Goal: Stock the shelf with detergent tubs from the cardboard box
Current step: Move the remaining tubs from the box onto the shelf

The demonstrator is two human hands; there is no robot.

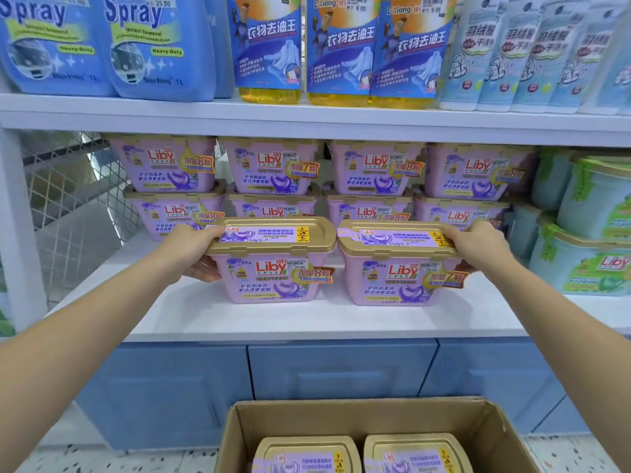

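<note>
Nearest, on the floor, the box (505,435) stands open with two box tubs (307,452) lying side by side in it, gold lids up.

Above it, both arms reach out to the shelf (239,319). The left hand (191,250) grips the outer left end of the left tub (273,264), thumb on the lid rim and fingers curled under the edge. The right hand (478,247) holds the outer right end of the right tub (396,268) the same way. Each tub lies inward of its own hand, so neither arm need cross. The two sit on the shelf side by side, lids touching or all but, labels facing out. Their long axes run left to right, along the shelf edge.

Behind them stands the back row (368,172), four stacks two high. The held pair lines up roughly with the middle two, with a little bare shelf between. I judge the coming move a straight push back until the pair meets that row.

Green tubs (587,254) stand just right of the right hand.
</note>
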